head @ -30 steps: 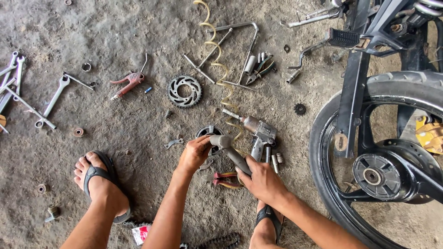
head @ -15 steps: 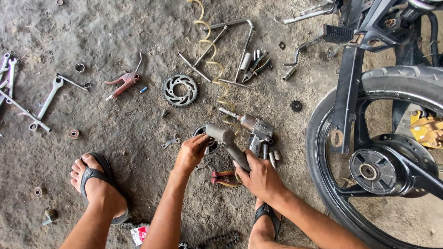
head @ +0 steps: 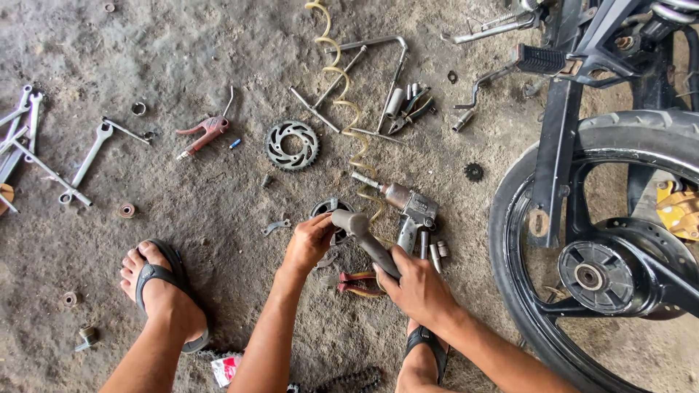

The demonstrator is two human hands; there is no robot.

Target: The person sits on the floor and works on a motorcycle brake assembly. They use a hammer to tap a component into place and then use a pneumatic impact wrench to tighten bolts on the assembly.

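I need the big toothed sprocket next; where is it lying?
In the head view the sprocket lies flat on the concrete floor, up-left of the left hand, between the red air blow gun and the yellow coiled hose.

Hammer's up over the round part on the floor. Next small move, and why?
Probably a short, controlled tap straight down. The right hand grips the hammer by its handle, head poised just above the round black part, which the left hand steadies on the ground. Left fingers sit close to the strike spot, so keep the swing small.
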